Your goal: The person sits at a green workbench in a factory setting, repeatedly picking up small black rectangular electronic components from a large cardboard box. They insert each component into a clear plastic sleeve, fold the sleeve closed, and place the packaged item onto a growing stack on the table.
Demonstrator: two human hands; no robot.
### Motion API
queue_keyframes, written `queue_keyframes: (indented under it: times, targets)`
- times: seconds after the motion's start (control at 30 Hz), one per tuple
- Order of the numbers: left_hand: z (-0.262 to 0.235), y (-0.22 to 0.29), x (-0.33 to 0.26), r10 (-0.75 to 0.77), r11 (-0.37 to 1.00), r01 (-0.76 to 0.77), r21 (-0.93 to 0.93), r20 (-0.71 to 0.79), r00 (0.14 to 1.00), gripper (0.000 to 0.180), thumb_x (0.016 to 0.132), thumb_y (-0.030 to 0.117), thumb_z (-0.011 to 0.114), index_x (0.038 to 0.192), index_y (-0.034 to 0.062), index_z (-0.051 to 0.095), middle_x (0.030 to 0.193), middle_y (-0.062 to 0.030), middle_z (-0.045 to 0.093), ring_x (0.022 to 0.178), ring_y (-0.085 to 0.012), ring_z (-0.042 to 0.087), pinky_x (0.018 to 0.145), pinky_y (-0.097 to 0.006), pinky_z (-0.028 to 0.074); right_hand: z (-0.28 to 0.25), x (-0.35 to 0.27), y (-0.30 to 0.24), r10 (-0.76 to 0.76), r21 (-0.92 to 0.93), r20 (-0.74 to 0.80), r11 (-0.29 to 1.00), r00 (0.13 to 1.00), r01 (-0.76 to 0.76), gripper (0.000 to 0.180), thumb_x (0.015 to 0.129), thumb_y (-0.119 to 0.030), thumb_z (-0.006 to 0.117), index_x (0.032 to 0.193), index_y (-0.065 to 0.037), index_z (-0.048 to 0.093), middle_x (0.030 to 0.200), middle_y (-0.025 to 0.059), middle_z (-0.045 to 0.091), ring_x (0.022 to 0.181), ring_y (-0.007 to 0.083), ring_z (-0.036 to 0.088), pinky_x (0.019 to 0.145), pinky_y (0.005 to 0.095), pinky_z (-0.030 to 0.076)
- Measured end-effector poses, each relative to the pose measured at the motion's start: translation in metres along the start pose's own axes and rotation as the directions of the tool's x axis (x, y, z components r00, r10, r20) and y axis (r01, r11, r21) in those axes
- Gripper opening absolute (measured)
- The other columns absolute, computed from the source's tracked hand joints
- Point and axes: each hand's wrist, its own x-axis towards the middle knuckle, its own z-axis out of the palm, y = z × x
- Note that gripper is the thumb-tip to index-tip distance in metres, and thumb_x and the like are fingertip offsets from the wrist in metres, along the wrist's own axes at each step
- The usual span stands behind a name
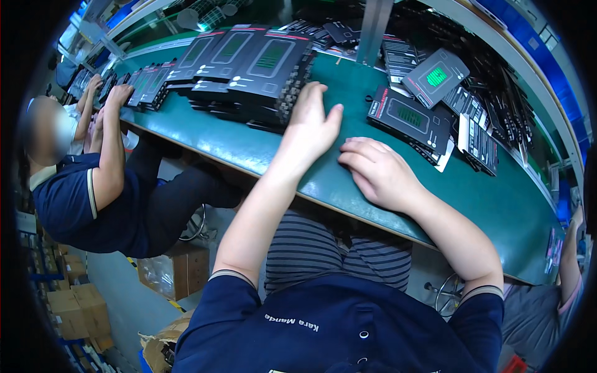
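My left hand (314,124) is beside the right side of a tall stack of flat black boxes (270,62) with green panels on their fronts. Its thumb stands apart from the bent fingers, and the fingertips come close to the stack's edge; whether they touch it, I cannot tell. Over the green tabletop (339,180), near the front edge, my right hand (380,173) has loosely bent fingers with nothing visible in them. Just beyond it lies a smaller, uneven pile of the same kind of black box (407,118). Another such box (435,78) rests tilted on top of other packs behind.
Many black packages (497,99) lie heaped at the back right. A metal post (374,31) rises at the table's rear. A person in a dark shirt (81,199) sits to the left, near more boxes (146,84). Another person's arm (569,255) shows at the right edge. Cardboard cartons (177,270) stand on the floor.
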Motion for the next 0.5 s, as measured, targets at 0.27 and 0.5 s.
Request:
queue_keyframes:
  times: [0.27, 0.5]
  targets:
    - [-0.030, 0.065, 0.022, 0.044, 0.998, -0.040, -0.038, 0.103, 0.994, 0.017, 0.092, 0.014, 0.066, 0.093, -0.0028, 0.067, 0.085, -0.0133, 0.067, 0.079, -0.0226, 0.065, 0.074, -0.033, 0.050, 0.000, -0.001, 0.004, 0.017, 0.106, -0.028, 0.994, 0.999, -0.014, 0.025, 0.078, -0.008, 0.066, 0.103, -0.005, 0.064, 0.113, 0.0126, 0.062, 0.110, 0.0308, 0.059, 0.092, 0.0429, 0.048]
    - [-0.052, 0.223, 0.060, 0.869, 0.293, -0.502, -0.814, 0.446, -0.216, 0.052, 0.088, 0.048, 0.060, 0.110, 0.0009, 0.060, 0.104, -0.0133, 0.061, 0.094, -0.0321, 0.061, 0.081, -0.043, 0.049, 0.002, -0.014, 0.019, 0.088, 0.152, -0.038, 0.985, 0.995, -0.081, 0.027, 0.081, -0.014, 0.066, 0.107, -0.006, 0.063, 0.116, 0.0123, 0.061, 0.113, 0.0313, 0.057, 0.094, 0.0435, 0.047]
